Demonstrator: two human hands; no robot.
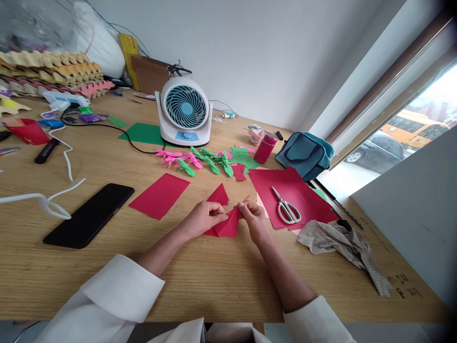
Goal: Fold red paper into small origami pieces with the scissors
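A piece of folded red paper (230,226) is pinched between both hands, low over the wooden table. My left hand (205,219) grips its left part with thumb and forefinger. At the upper right corner, the fingertips of my right hand (254,219) are closed on the same paper. Just behind lies a small folded red paper triangle (218,194). A flat red paper sheet (160,195) rests to the left. On the right, white-handled scissors (286,209) lie on a stack of red sheets (259,181).
Behind the hands are green and pink folded paper shapes (210,159) and a white fan (185,112). A black phone (89,214) with a white cable (46,202) nearby lies left. A red can (265,147), teal bag (305,155) and crumpled cloth (332,238) are on the right.
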